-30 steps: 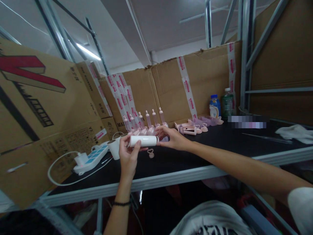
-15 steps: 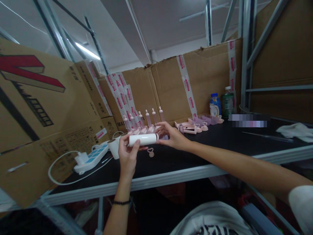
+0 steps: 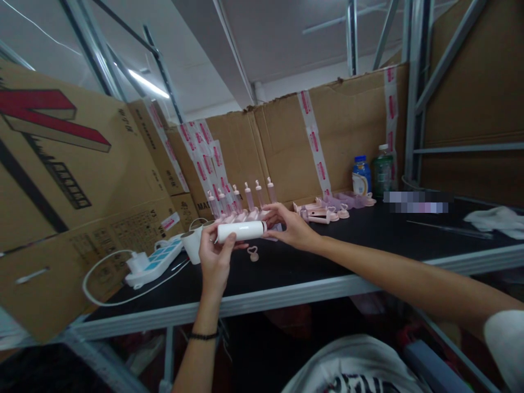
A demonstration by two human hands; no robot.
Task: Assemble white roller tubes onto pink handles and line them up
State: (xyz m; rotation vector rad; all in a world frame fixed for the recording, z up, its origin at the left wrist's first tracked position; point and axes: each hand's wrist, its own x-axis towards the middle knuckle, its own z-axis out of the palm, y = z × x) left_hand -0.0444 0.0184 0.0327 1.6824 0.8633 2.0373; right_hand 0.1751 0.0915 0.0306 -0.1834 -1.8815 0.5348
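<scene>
My left hand (image 3: 215, 254) is closed round a smooth white cylinder (image 3: 241, 231), thumb along its front. The cylinder lies nearly level above the black tabletop (image 3: 295, 267), with a dark ring near its right end. My right hand (image 3: 289, 226) pinches that right end between thumb and fingers; the tip there is partly hidden. Just below the cylinder, a small pink heart-shaped loop piece (image 3: 254, 253) lies on the table. Behind my hands stand several pink tubes with looped tops (image 3: 248, 195), their lower parts partly covered by my hands.
Pink and lilac parts (image 3: 323, 210) lie to the right. A blue-capped bottle (image 3: 361, 176) and a green bottle (image 3: 382, 173) stand at the back. On the left are a white roll (image 3: 191, 248) and a power strip (image 3: 155, 262) with a cable. Cardboard walls (image 3: 282, 142) enclose the table.
The whole view has shifted very slightly. Both hands keep their hold on the white cylinder with almost no visible movement.
</scene>
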